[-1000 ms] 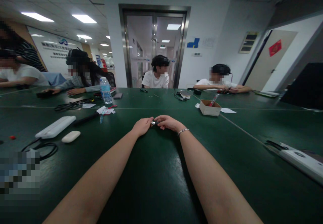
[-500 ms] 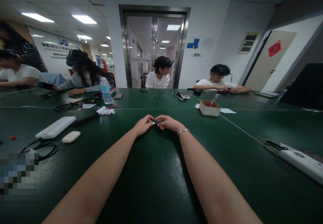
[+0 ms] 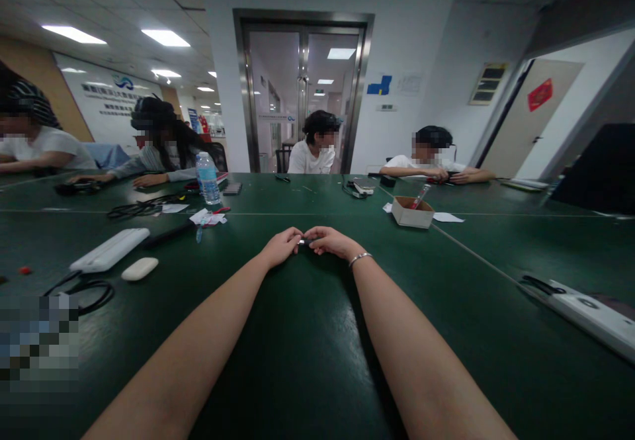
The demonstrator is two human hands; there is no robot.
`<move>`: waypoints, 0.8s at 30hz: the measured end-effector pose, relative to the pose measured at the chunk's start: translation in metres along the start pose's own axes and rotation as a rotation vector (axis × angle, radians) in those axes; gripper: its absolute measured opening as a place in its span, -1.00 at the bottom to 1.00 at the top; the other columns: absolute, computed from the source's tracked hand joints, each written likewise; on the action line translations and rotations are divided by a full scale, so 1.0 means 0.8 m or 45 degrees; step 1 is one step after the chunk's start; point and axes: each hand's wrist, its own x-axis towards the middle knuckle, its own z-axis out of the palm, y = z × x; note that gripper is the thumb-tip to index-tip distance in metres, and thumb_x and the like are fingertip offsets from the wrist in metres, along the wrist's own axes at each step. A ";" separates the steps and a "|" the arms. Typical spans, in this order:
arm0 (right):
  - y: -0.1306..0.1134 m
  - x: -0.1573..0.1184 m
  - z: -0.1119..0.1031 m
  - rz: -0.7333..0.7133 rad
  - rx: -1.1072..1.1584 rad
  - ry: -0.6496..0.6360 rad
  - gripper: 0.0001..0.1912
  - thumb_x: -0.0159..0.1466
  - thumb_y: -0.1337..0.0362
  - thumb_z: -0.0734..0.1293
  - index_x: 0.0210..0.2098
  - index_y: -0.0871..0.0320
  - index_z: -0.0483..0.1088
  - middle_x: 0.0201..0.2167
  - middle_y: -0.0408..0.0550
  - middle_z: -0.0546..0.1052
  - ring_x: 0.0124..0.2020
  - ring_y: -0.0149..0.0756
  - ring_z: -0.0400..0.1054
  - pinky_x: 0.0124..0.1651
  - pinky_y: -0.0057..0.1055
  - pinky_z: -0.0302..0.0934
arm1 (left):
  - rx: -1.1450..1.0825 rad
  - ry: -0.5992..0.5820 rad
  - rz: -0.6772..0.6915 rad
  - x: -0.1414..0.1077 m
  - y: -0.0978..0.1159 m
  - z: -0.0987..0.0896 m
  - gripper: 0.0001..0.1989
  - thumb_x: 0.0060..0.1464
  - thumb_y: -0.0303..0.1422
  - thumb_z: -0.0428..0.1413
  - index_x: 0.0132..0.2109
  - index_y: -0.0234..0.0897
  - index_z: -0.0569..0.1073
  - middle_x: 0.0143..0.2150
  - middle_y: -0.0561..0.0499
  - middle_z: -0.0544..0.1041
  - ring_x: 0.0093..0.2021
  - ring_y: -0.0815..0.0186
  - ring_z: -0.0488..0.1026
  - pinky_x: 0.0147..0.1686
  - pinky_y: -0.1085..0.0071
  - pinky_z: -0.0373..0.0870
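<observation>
Both my hands meet over the middle of the green table, fingertips close together. Between them is a small dark piece with a shiny silver end, too small to name. My left hand pinches its silver end. My right hand, with a silver bracelet at the wrist, has its fingers closed around the dark end. The fingers cover most of the piece.
Left of my arms lie a white power strip, a white oval case and black cable. A water bottle stands farther back. On the right are a small open box and a white device. Several people sit across the table.
My hands stay nearly still, holding the same small piece. At far left, a co-worker's hand and the dark object near it have shifted left and lower on the table.
</observation>
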 end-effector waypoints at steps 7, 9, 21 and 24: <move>-0.004 -0.003 0.003 0.023 0.020 0.013 -0.69 0.06 0.64 0.29 -0.23 0.25 0.34 -0.42 -0.15 0.43 -0.62 -0.59 0.30 -0.58 -0.70 0.27 | -0.050 -0.002 -0.042 0.002 -0.001 0.001 -0.71 0.00 -0.23 -0.01 -0.14 -0.23 0.39 -0.39 0.05 0.43 -0.44 0.38 0.33 -0.41 0.47 0.25; -0.004 -0.003 0.002 0.020 0.023 0.014 -0.70 0.06 0.64 0.29 -0.24 0.25 0.34 -0.41 -0.14 0.43 -0.62 -0.59 0.30 -0.59 -0.70 0.26 | -0.059 -0.008 -0.038 0.002 -0.002 0.001 -0.70 0.01 -0.22 -0.02 -0.13 -0.24 0.39 -0.44 0.05 0.42 -0.44 0.37 0.33 -0.41 0.47 0.26; -0.009 -0.005 0.014 0.039 -0.027 0.103 -0.63 0.02 0.64 0.33 -0.23 0.22 0.25 -0.37 -0.14 0.41 -0.59 -0.48 0.39 -0.56 -0.58 0.36 | -0.188 0.028 0.040 0.001 0.004 0.005 -0.71 0.05 -0.15 -0.03 -0.18 -0.26 0.28 -0.49 0.09 0.39 -0.49 0.41 0.33 -0.46 0.48 0.24; -0.012 -0.004 0.022 0.031 -0.198 0.131 -0.61 0.01 0.62 0.36 -0.22 0.20 0.24 -0.41 -0.18 0.40 -0.69 -0.52 0.31 -0.71 -0.63 0.25 | -0.101 0.049 0.064 -0.002 0.013 0.006 -0.71 0.06 -0.12 -0.05 -0.19 -0.24 0.27 -0.52 0.12 0.35 -0.51 0.41 0.30 -0.48 0.49 0.22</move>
